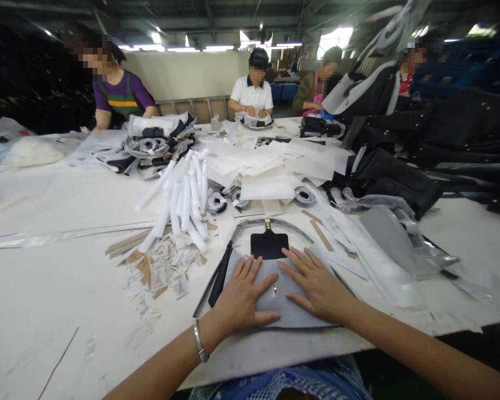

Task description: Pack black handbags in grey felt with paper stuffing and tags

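Observation:
A grey handbag lies flat on the table before me, a small metal fitting showing near its middle. Both palms rest on it: my left hand on the left half, my right hand on the right half, fingers spread. Past my fingertips a black flap with a gold-coloured clasp sticks out at the top. A handle in clear wrapping arches around it. Black straps lie along the bag's left side.
White padded rolls and a heap of tags lie to the left. Paper sheets and wrapped strap coils are ahead. Plastic film and black bags crowd the right. Several co-workers sit or stand across the table.

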Tool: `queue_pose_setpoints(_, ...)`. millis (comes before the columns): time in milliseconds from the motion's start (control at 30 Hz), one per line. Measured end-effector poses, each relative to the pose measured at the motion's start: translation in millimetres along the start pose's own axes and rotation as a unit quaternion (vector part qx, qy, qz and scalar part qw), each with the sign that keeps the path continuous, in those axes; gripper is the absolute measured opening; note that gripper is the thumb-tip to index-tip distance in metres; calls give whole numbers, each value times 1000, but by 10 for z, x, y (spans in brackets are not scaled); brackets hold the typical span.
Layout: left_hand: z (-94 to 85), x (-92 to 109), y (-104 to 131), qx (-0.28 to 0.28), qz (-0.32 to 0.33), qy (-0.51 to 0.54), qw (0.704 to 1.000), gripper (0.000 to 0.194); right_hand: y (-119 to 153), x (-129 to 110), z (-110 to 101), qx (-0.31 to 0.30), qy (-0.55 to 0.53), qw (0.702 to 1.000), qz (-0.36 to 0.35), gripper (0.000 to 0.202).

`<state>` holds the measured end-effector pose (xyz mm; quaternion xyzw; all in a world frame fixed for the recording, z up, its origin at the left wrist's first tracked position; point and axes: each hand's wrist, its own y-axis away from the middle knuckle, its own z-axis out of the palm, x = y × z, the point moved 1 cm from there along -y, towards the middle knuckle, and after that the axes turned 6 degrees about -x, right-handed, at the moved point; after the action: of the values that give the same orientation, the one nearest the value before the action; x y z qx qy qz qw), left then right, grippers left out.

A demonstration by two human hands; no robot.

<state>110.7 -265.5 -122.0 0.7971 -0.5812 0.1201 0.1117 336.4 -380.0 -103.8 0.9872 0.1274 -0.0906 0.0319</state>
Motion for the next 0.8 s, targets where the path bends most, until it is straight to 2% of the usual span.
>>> queue_pose_setpoints(100, 0, -1, 5, 0, -4, 14, 1000, 85, -71, 26, -81, -10, -71, 997, 3, 53)
queue_pose_setpoints(167, 3, -6, 5, -3, -5, 28, 1000, 84, -229, 108, -134, 21, -133, 989, 53, 43)
queue_pose_setpoints(300, 30, -26, 4, 5, -3, 26, 1000, 84, -797, 322, -196, 86, -180, 968, 152, 39)
queue_pose_setpoints(400, 55, -39, 14, 22, 2, 15, 1000, 84, -1191, 425, -221, 78, -220, 955, 184, 38)
queue_pose_setpoints(467, 65, -44, 25, 35, 8, 15, 999, 85, -1294, 434, -271, 72, -260, 944, 190, 38)
queue_pose_setpoints(567, 67, -45, 39, 52, 12, 13, 999, 85, -1156, 338, -406, 82, -312, 930, 176, 45)
queue_pose_setpoints(667, 52, -36, 40, 62, 8, 11, 998, 84, -794, 121, -496, 88, -337, 928, 133, 44)
queue_pose_setpoints(800, 16, -3, 25, 67, 19, 7, 998, 85, -314, -195, -346, 115, -292, 948, 51, 34)
